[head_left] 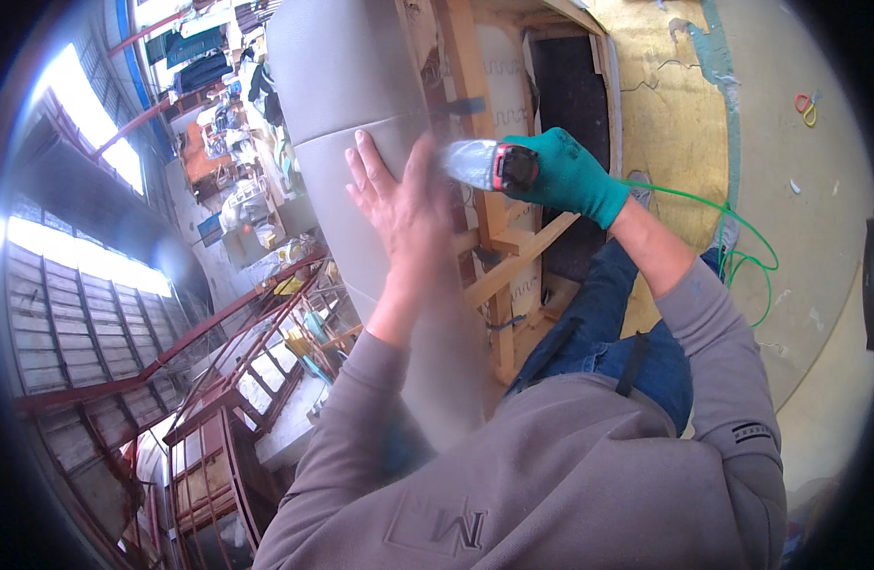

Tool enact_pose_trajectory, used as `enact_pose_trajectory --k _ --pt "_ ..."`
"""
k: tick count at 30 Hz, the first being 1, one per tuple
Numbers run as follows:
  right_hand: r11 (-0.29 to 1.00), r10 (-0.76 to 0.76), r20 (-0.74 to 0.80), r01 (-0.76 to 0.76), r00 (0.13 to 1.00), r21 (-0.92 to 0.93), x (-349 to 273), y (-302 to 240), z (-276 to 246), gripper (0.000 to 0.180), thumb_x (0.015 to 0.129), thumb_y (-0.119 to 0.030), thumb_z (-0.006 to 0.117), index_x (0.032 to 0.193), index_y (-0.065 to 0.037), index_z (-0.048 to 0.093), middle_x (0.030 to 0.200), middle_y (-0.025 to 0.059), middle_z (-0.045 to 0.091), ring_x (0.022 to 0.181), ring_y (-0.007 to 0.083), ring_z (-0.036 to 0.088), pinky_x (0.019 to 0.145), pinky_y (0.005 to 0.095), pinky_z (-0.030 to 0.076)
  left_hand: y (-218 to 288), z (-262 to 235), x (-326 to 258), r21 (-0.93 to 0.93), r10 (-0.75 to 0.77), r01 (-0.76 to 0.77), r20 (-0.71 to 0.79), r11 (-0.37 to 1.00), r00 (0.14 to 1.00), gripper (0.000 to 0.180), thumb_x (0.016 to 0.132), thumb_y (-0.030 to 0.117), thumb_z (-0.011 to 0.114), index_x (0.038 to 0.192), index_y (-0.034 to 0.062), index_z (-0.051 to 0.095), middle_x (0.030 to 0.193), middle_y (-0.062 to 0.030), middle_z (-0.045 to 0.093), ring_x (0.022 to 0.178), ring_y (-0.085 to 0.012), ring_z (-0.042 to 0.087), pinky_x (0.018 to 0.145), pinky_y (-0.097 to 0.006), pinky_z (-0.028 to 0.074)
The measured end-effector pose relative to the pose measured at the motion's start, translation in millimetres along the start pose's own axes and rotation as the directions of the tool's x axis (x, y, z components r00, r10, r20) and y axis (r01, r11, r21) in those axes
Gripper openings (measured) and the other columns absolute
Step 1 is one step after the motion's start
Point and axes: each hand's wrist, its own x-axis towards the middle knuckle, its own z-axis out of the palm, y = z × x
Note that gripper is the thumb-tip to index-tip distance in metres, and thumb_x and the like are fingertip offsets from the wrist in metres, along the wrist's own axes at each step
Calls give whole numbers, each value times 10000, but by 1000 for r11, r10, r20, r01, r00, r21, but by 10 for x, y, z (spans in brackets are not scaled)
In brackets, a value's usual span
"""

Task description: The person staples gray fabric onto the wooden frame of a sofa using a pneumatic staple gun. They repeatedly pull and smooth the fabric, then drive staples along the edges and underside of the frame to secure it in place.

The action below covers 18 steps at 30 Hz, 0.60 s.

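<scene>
My bare left hand (389,195) lies with fingers spread on the grey upholstery cover (347,76), just below a cross seam. A green-gloved right hand (565,171) of mine is wrapped round a staple gun (475,163) with a silvery body and a red and black end. The gun's nose points left at the cover's edge, close to my left thumb; whether it touches is blurred. Beneath it runs the wooden frame (482,104) of the furniture piece, with zigzag springs (503,116) and black cloth (575,104) inside. From the gun side, a green air hose (703,195) trails right.
Yellow-handled scissors (807,109) lie on the floor at far right. The hose loops near my shoes (727,228). A yellowish board (651,95) lies beside the frame. To the left stand a red-brown metal railing (199,342) and cluttered workshop goods (233,142).
</scene>
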Motion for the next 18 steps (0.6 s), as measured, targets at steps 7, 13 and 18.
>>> enact_pose_trajectory --k 7,13,18 --pt "975 186 -51 -178 981 132 -705 23 -69 415 898 -309 875 1221 -62 787 956 224 765 873 415 767 750 427 612 -337 -56 -579 -195 17 -11 28 981 999 584 1142 348 453 1692 151 478 1846 -198 189 1711 -433 118 1351 -608 74" --pt "966 200 -58 -188 978 176 -863 -163 88 287 913 -280 842 1125 -93 788 935 209 758 849 414 750 740 415 590 -337 -20 -712 -87 5 0 65 996 998 560 1133 294 532 1689 244 495 1857 -205 128 1703 -477 102 1329 -663 96" --pt "974 99 -9 -95 995 206 -680 -304 155 229 895 -254 846 1070 -122 777 918 169 767 835 393 749 726 422 579 -181 -99 -649 -111 -18 25 69 994 997 571 1085 193 577 1653 240 549 1842 -247 142 1692 -511 112 1316 -679 131"
